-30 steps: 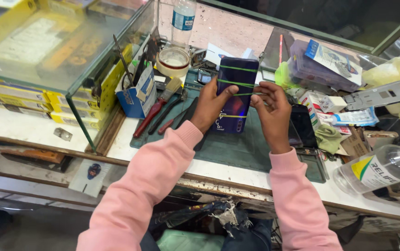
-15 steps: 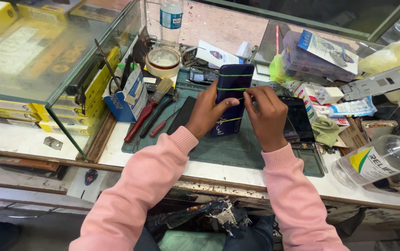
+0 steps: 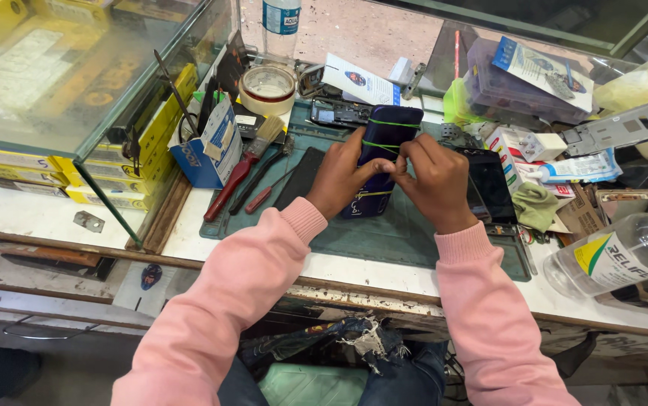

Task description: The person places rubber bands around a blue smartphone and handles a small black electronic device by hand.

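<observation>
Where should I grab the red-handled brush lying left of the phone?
Take the red-handled brush by its long red handle, coming from above on the near-left end. It lies flat with bristles toward the tape roll, and screwdrivers crowd its right side.

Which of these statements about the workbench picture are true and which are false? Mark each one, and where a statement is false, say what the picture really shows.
1. Both hands are on a dark blue phone. True: the left hand and the right hand meet over it.
2. Green rubber bands go around the phone. True.
3. The roll of tape lies on the floor. False: it lies on the bench, behind the brush.
4. The person wears grey sleeves. False: the sleeves are pink.
5. A clear plastic bottle lies on its side to the person's right. True.
6. The phone rests on a red mat. False: the mat is dark green.
</observation>
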